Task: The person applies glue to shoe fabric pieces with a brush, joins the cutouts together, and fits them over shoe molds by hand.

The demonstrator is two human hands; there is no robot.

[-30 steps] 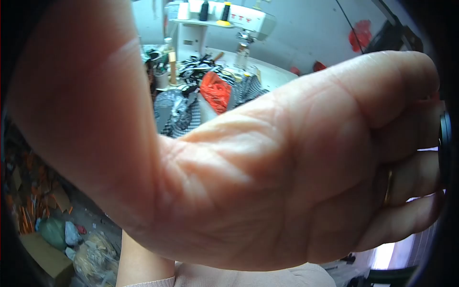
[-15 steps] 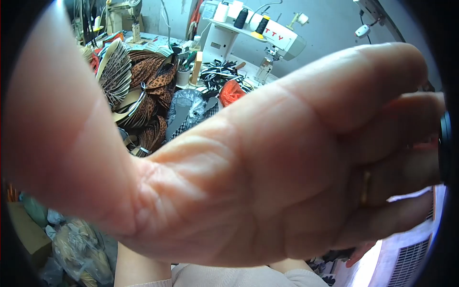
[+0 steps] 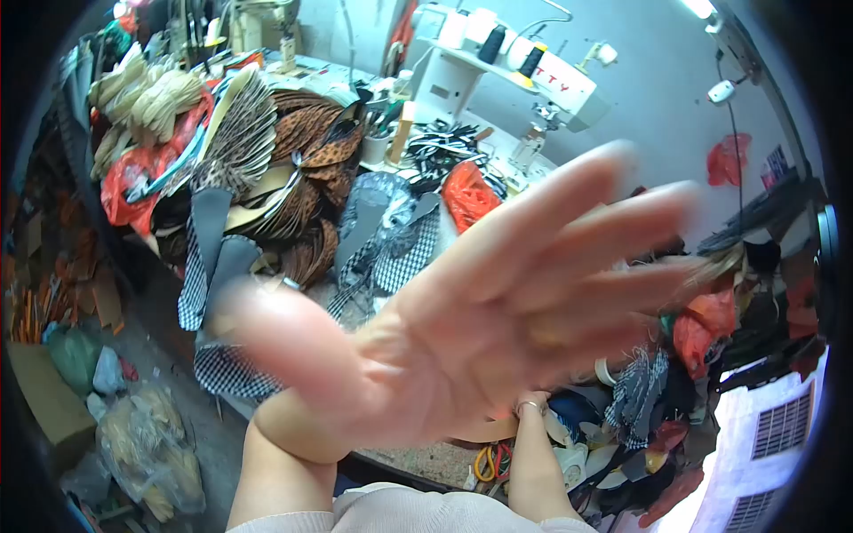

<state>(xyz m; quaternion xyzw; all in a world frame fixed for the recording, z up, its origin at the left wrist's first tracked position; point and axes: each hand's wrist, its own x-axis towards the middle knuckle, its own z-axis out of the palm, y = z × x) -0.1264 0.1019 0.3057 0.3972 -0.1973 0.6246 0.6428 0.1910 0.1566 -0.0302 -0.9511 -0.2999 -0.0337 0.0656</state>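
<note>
Left hand pulled back off the lens, so more table shows | fingers wide, nothing held | right hand near front edge, can't tell its grip | yellow loop at that edge

Pale beige top — short sleeves — thin band, right wrist.

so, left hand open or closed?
Open: the left hand has its fingers extended and thumb spread away, with nothing held.
</note>
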